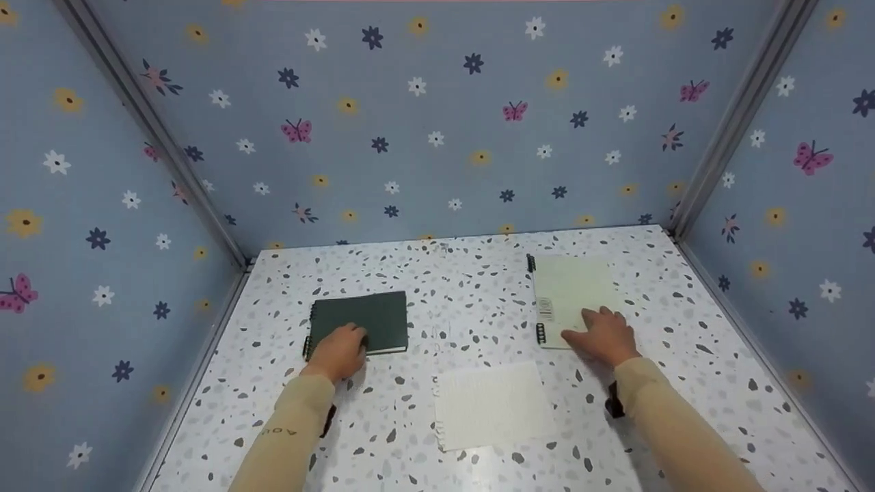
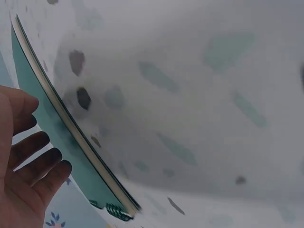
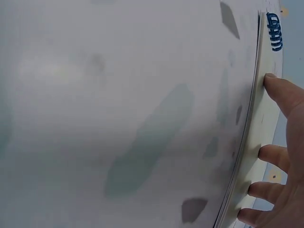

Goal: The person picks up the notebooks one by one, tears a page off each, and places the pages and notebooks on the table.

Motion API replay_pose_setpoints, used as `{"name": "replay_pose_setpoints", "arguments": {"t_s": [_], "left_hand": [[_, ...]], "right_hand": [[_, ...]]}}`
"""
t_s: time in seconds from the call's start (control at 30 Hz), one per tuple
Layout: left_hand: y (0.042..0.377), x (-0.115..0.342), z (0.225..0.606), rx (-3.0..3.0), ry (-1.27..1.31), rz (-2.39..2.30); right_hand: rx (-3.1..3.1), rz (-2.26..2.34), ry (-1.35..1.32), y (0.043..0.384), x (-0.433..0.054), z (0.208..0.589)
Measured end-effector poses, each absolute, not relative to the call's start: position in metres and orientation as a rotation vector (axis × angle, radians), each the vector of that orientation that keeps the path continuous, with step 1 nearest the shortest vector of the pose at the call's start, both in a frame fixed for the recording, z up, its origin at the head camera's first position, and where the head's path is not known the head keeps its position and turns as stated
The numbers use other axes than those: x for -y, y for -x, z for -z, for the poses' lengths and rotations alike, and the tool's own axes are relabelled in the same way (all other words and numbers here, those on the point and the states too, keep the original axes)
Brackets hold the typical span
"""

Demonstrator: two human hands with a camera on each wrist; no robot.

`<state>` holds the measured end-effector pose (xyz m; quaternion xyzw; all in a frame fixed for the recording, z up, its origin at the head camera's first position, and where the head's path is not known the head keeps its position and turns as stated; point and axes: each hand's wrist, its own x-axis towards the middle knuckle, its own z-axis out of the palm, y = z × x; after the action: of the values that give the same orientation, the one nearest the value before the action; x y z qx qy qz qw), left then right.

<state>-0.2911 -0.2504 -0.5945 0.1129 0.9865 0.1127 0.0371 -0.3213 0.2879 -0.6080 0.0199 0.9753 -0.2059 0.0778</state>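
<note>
Left of centre in the head view, the dark green notebook point(image 1: 384, 320) lies on the table point(image 1: 472, 301) under the left hand point(image 1: 340, 350), whose fingers are loosely bent and hold nothing; I cannot tell whether they touch it. Right of centre, the right hand point(image 1: 607, 336) rests spread fingertips on the pale notebook point(image 1: 577, 280), near its lower edge.
</note>
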Motion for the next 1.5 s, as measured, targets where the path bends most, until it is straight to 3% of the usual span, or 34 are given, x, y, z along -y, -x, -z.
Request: {"name": "replay_pose_setpoints", "arguments": {"t_s": [0.83,1.23,1.5], "left_hand": [[0.296,0.107,0.595,-2.932,-0.752,-0.569],[0.285,0.086,0.6,-2.903,-0.906,-0.436],[0.286,0.088,0.602,-2.906,-0.959,-0.338]], "right_hand": [[-2.93,0.521,0.114,0.313,-0.164,0.611],[-2.952,0.514,0.18,0.29,-0.145,0.607],[-3.007,0.57,0.106,0.297,-0.157,0.61]]}}
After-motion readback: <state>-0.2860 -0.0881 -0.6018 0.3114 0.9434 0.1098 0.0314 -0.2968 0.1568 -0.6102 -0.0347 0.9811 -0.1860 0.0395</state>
